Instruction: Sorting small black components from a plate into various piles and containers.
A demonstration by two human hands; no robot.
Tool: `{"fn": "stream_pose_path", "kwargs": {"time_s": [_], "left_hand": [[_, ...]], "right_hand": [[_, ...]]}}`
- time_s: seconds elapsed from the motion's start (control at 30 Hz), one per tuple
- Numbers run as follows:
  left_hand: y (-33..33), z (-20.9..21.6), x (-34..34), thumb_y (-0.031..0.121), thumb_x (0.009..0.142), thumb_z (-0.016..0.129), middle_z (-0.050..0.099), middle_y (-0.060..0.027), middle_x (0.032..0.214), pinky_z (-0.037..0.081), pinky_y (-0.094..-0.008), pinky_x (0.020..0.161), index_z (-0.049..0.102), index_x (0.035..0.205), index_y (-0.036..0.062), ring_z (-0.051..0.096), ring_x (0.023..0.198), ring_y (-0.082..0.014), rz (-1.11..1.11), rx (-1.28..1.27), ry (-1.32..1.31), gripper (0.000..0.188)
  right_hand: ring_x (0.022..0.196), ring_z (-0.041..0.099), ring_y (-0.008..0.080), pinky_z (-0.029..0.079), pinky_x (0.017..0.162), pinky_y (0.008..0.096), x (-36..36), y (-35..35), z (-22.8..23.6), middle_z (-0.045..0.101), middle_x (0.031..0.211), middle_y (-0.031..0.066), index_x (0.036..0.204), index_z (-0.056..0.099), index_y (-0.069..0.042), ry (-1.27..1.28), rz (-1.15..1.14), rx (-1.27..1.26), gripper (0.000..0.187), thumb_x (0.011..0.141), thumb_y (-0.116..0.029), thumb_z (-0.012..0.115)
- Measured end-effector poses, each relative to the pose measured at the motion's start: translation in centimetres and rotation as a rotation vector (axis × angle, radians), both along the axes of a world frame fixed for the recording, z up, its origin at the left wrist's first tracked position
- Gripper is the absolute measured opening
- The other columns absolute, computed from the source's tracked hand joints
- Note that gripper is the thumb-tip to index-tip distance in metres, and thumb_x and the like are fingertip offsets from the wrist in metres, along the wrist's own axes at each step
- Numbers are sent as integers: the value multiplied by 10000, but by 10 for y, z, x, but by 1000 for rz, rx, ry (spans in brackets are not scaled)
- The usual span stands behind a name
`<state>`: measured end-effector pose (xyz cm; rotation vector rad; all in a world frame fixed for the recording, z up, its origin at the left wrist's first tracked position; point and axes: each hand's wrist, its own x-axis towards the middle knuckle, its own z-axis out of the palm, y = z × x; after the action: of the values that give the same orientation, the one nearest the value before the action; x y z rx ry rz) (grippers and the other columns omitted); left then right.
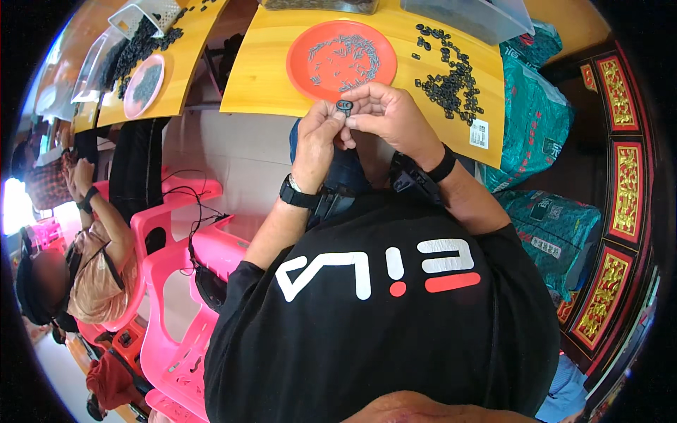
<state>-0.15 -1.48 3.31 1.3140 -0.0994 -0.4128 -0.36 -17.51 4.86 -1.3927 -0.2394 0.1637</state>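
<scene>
A small black plastic part (344, 106) with two holes is raised in front of my chest, near the table's front edge. My left hand (319, 141) pinches it between thumb and fingers. From the other side my right hand (391, 116) closes in, its fingertips against or right beside the part; whether a small pin sits between them is hidden. Just beyond my hands, a round red plate (300, 77) carries many thin grey metal pins (367, 56). To its right, a loose pile of similar black parts (451, 88) is spread over the yellow table (261, 67).
Clear plastic bins (469, 17) stand along the far edge. Teal bags (536, 106) lean at the right. A second yellow table (176, 77) at left holds a pink plate (144, 88) and black parts. Pink chairs (166, 282) and a seated co-worker (99, 275) are to my left.
</scene>
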Motion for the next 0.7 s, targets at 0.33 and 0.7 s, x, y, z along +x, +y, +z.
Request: {"fn": "stream_pose_path", "kwargs": {"time_s": [0.33, 0.7], "left_hand": [[2, 3, 1, 170, 892, 469, 540, -45, 683, 413, -244, 587, 486, 878, 50, 540, 606, -137, -68, -33, -53, 122], [3, 6, 2, 187, 897, 438, 547, -50, 693, 415, -246, 590, 488, 903, 36, 547, 619, -139, -62, -47, -63, 159]], "right_hand": [[725, 605, 95, 496, 657, 224, -2, -3, 8, 609, 815, 42, 1040, 555, 48, 31, 10, 1, 238, 804, 25, 566], [822, 583, 70, 457, 772, 217, -6, -8, 16, 620, 876, 18, 1078, 601, 13, 66, 58, -57, 284, 796, -14, 582]]}}
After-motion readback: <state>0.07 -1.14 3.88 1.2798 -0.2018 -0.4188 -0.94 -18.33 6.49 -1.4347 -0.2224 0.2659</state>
